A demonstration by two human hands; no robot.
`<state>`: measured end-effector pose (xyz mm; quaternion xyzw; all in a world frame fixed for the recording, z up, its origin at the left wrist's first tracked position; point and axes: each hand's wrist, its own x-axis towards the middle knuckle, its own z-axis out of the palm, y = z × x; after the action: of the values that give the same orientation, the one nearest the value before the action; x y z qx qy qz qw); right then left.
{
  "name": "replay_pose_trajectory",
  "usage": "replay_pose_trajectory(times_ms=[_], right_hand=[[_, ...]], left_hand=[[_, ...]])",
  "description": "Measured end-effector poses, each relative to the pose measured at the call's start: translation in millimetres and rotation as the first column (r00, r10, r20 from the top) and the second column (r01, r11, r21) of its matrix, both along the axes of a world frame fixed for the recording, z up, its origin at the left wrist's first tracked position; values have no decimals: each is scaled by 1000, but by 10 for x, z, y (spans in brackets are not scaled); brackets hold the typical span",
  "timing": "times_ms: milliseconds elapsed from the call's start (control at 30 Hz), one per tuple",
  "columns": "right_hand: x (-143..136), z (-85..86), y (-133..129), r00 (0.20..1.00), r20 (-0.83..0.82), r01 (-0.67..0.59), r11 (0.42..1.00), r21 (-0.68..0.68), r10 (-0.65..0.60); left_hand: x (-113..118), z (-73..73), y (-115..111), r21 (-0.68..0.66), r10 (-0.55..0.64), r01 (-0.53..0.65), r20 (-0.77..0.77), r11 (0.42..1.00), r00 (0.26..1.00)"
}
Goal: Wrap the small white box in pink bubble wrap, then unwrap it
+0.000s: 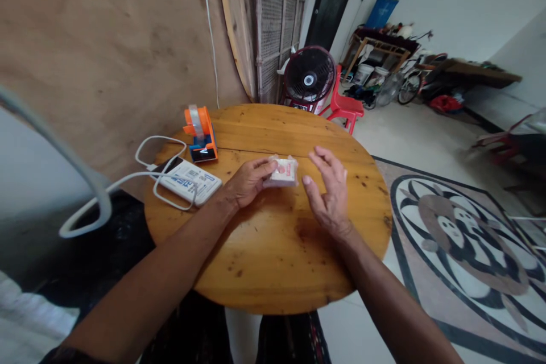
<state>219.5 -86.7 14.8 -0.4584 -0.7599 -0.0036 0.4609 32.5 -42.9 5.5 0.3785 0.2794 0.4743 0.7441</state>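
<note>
Just above the round wooden table [256, 261], my left hand [251, 182] grips a small white box with red print [285, 170], loosely covered in clear plastic film. The thumb lies on its top left edge, and the fingers go underneath, partly hidden. To the right of the box, my right hand [328, 190] is raised with its fingers apart and holds nothing. A short gap separates it from the box.
An orange and blue tape dispenser [200, 132] and a white power bank [187, 182] with a looped white cable [157, 139] stand on the table's left. Beyond the far edge are a fan [309, 77] and a red plastic chair [347, 105].
</note>
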Motion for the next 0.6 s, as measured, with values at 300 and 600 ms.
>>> replay_pose_trajectory(times_ms=[300, 600], right_hand=[[-6, -94, 150, 950, -254, -267, 897, -352, 183], [50, -261, 256, 930, -332, -298, 855, -425, 159]], left_hand=[[24, 21, -39, -13, -41, 41, 2, 999, 999], [-23, -78, 18, 187, 63, 8, -373, 982, 926]])
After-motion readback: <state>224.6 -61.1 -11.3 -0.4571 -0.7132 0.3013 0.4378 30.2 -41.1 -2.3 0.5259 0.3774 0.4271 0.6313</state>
